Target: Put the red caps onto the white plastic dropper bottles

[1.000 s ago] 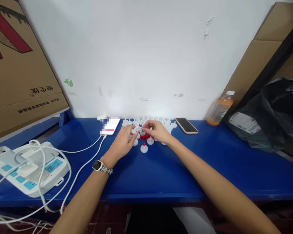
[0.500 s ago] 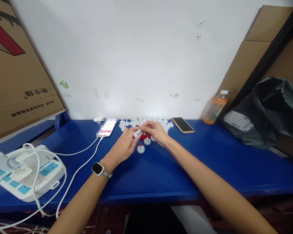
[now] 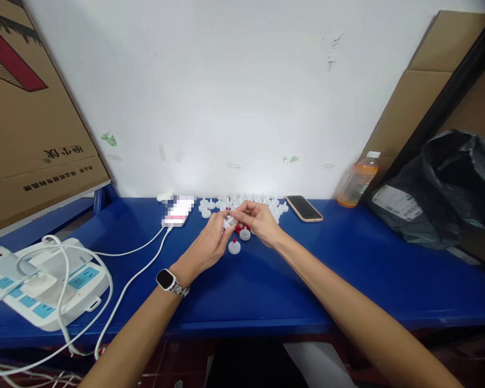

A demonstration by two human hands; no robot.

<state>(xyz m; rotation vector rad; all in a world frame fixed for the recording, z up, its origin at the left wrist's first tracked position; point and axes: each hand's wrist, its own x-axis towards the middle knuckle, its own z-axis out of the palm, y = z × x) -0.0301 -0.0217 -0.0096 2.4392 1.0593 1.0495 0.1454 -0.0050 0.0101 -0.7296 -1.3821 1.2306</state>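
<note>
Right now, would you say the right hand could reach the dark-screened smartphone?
Probably yes: only white caps and blue tabletop lie between the right hand and smartphone, though that hand is busy against the left hand.

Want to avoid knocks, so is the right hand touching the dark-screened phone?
Apart. The head view shows blue tabletop between the right hand and the dark-screened phone.

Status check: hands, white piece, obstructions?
Left hand holding a white piece. Right hand fingering its end, grip unclear. Red-tipped piece upright nearer the table's front edge, dark-screened phone off right; neither looks in the way.
</note>
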